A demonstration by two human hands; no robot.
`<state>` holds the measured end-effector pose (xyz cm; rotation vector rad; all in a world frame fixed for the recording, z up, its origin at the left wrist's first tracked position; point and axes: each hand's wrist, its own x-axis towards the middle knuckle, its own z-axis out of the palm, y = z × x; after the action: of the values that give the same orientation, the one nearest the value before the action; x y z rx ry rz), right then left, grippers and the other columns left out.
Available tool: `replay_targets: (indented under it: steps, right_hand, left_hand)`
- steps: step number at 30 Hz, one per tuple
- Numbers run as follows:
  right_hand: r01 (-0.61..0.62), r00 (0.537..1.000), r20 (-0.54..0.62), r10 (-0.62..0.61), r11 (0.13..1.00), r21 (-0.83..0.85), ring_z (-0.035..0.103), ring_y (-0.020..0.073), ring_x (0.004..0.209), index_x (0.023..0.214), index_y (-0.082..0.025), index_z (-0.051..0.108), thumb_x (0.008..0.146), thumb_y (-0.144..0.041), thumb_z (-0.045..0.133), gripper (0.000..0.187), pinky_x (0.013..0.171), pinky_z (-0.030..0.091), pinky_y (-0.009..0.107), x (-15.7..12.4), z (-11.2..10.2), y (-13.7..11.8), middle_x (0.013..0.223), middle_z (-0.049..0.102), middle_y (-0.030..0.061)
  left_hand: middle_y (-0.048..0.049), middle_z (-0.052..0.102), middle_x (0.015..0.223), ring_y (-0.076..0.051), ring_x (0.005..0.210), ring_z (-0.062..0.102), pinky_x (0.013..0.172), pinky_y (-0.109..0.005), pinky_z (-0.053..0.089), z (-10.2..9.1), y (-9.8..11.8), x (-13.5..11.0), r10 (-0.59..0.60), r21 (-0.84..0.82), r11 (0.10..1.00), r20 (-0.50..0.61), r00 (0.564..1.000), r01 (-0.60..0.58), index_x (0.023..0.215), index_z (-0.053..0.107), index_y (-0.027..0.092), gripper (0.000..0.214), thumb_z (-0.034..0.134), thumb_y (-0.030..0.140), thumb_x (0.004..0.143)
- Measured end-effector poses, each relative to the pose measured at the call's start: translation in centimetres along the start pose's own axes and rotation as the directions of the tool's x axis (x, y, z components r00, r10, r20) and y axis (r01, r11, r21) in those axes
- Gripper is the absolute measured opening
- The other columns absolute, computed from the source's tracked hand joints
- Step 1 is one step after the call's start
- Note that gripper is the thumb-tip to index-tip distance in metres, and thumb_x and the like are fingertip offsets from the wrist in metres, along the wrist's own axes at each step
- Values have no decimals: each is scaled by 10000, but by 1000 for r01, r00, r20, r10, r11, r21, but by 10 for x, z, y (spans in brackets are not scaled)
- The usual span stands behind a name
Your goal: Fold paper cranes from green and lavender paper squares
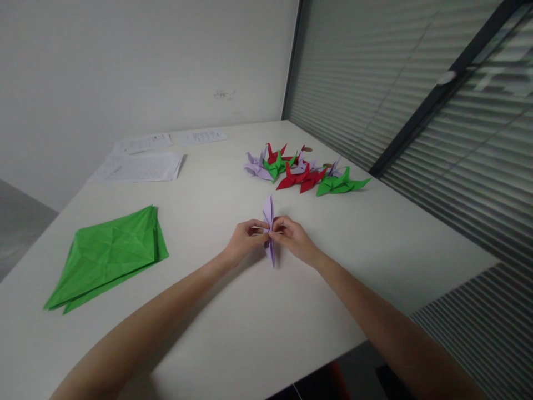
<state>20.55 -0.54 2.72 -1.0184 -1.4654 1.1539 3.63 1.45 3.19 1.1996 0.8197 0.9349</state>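
A narrow, pointed piece of folded lilac paper (268,214) stands on edge on the white table (233,322), near its middle. My left hand (245,240) pinches it from the left and my right hand (293,236) pinches it from the right, fingertips meeting at its waist. Both hands are closed on the paper, and its lower tip pokes out beneath them.
A cluster of folded paper cranes (302,169) in red, green and lilac lies beyond my hands to the right. A stack of creased green paper sheets (110,253) sits at the left. Printed white pages (139,165) lie at the far left edge. Window blinds (416,100) run along the right.
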Motion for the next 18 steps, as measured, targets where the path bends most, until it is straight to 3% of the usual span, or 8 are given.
replay_targets:
  steps: [11, 18]
  right_hand:
    - [-18, 1000, -25, 19, 998, 60, 587, 146, 768, 697, -189, 623, 659, -418, 784, 283, 714, 530, 311, 3, -4, 6, 886, 546, 23]
    - [-31, 998, -45, 33, 997, 65, 572, 132, 727, 685, -181, 623, 654, -388, 794, 270, 718, 496, 289, 3, -4, 6, 780, 582, 2]
  left_hand:
    - [-20, 679, 789, -123, 731, 643, 706, -262, 523, 0, -1, 1, 0, -50, 999, 46, 999, 2, 866, 631, 143, 358, 822, 167, 564]
    - [-26, 694, 771, -134, 715, 658, 706, -268, 523, -1, -5, 3, -7, -114, 993, 52, 999, 13, 867, 615, 143, 405, 851, 179, 540]
